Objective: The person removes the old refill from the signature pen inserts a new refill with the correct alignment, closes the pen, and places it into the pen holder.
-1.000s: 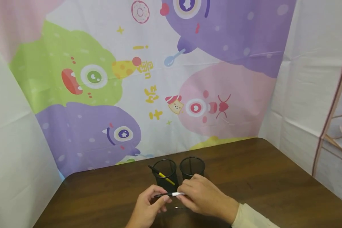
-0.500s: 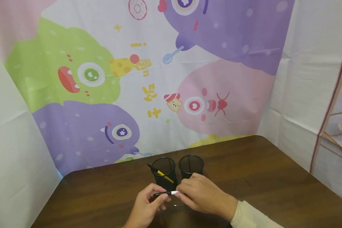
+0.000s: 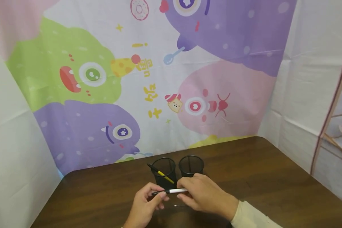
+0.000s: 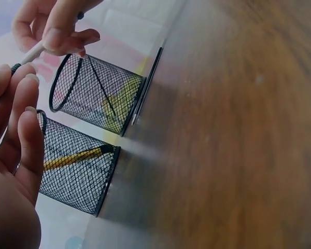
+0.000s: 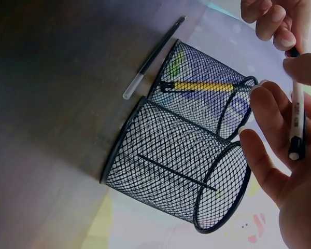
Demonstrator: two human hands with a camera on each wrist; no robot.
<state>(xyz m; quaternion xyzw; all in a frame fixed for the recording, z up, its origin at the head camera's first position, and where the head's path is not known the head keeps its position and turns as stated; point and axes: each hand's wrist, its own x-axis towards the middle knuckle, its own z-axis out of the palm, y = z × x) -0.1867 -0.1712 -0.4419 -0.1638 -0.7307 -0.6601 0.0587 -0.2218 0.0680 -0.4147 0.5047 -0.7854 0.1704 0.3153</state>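
Between my two hands a black-and-white pen (image 3: pixel 177 191) lies nearly level above the table. My left hand (image 3: pixel 146 199) pinches its black end between thumb and fingers. The thumb and fingers of my right hand (image 3: pixel 200 194) grip the white barrel; in the right wrist view its clip end (image 5: pixel 297 145) sticks out past the thumb. Beneath the hands, a thin pen refill (image 5: pixel 155 57) rests on the table beside two black mesh cups. The left cup (image 5: pixel 197 65) contains a yellow-and-black pen (image 3: pixel 164 176), leaning in it. No pen shows in the right cup (image 5: pixel 160 140).
Brown wooden tabletop (image 3: pixel 102 193) spreads around the cups, with rounded far corners. Behind it hangs a cartoon-printed cloth (image 3: pixel 156 133). White cloth panels (image 3: pixel 296 104) close in both sides.
More of the white barrel shows between the hands now, as the right fingers have shifted along it. The left hand keeps its pinch. Cups and refill stay in place.
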